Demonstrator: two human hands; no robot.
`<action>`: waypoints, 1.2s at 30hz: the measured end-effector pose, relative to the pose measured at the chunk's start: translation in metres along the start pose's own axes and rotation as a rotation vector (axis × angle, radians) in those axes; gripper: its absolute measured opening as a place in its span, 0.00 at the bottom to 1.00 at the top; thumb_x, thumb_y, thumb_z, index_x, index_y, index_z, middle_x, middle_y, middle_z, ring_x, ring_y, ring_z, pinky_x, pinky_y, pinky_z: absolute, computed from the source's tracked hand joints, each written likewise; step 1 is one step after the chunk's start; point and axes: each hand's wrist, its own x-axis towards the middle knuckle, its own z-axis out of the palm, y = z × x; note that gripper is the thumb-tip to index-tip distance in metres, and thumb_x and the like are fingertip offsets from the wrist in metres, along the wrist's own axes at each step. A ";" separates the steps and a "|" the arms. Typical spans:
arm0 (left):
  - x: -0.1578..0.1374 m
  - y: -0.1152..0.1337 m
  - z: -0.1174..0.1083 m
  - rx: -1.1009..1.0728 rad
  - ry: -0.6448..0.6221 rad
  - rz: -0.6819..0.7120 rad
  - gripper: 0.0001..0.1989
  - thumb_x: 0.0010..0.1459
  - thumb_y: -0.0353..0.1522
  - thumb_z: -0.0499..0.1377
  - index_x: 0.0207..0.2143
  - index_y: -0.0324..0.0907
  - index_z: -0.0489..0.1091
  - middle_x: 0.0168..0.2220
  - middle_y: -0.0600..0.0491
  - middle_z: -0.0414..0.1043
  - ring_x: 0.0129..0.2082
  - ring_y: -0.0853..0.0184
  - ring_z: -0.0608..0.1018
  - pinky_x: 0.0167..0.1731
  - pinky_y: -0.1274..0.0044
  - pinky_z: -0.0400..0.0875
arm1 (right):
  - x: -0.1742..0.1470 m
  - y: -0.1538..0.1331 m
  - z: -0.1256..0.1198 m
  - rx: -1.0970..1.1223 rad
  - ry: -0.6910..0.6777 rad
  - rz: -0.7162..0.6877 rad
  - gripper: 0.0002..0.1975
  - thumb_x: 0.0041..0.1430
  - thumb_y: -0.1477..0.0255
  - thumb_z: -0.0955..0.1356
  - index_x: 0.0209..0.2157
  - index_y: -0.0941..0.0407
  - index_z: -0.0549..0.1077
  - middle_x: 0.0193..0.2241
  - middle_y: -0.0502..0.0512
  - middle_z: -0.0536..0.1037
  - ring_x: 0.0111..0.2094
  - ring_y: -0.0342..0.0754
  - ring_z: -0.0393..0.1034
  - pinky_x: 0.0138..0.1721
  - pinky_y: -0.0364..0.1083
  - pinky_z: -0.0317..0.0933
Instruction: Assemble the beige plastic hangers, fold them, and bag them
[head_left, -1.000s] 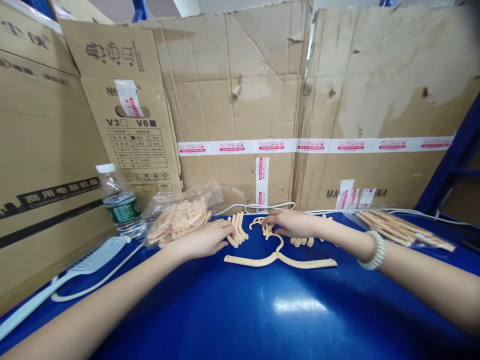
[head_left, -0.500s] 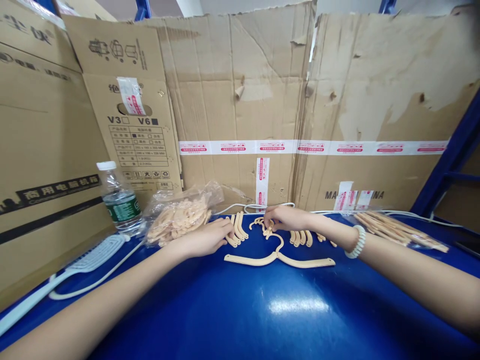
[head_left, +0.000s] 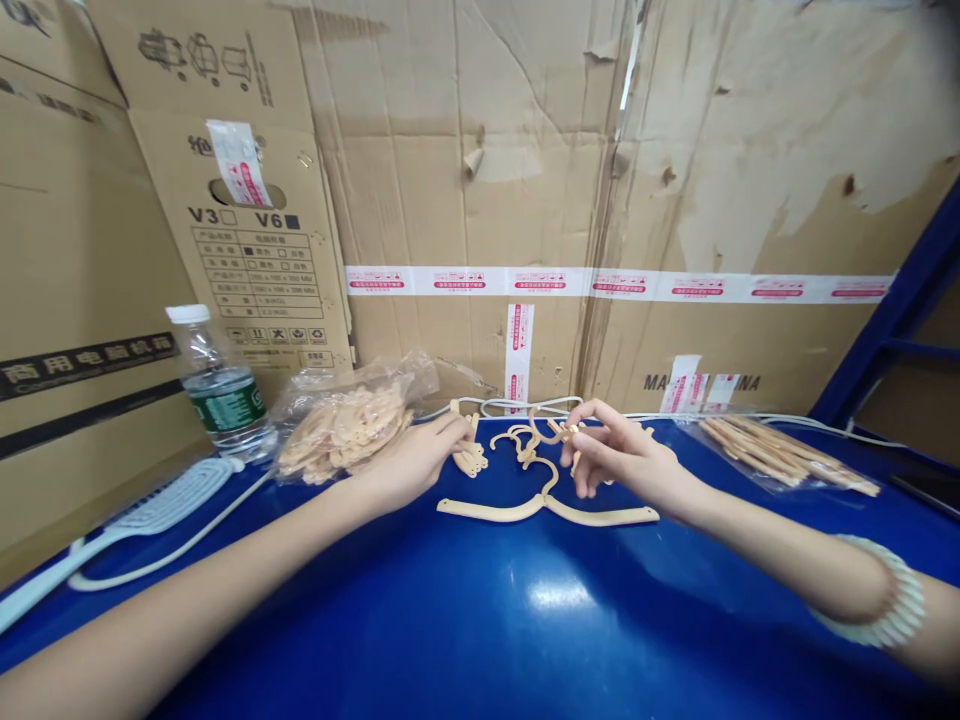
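Observation:
My left hand [head_left: 424,452], fingers pinched together, grips a beige curved hanger arm [head_left: 474,428] at the edge of a small group of similar arms [head_left: 471,460]. My right hand [head_left: 626,455] is raised, thumb and index finger closed on a beige hanger hook [head_left: 541,432], with the other fingers loosely bent. Between and in front of my hands lies a hanger [head_left: 499,512], its two arms spread and its hook pointing away from me. Behind it are several loose hooks [head_left: 517,440]. More arms to the right are mostly hidden by my right hand.
A clear bag of beige pieces [head_left: 341,430] sits at left, near a water bottle [head_left: 229,395] and pale hairbrush [head_left: 169,500]. A bag of wooden sticks [head_left: 780,455] lies right. Cardboard [head_left: 465,220] walls the back; a white cable [head_left: 510,405] runs along it.
My right hand has lifted from the pile of hooks and moved right, bringing a hook up. My left hand has tightened on a hanger arm and shifted the arms. The camera view has tilted slightly down.

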 end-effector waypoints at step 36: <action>-0.016 0.085 0.055 -1.121 0.118 -0.479 0.09 0.53 0.31 0.65 0.29 0.42 0.65 0.28 0.58 0.68 0.32 0.68 0.76 0.35 0.75 0.71 | -0.037 0.030 0.042 0.641 0.157 0.189 0.17 0.49 0.70 0.77 0.40 0.55 0.72 0.31 0.51 0.81 0.29 0.42 0.76 0.33 0.42 0.70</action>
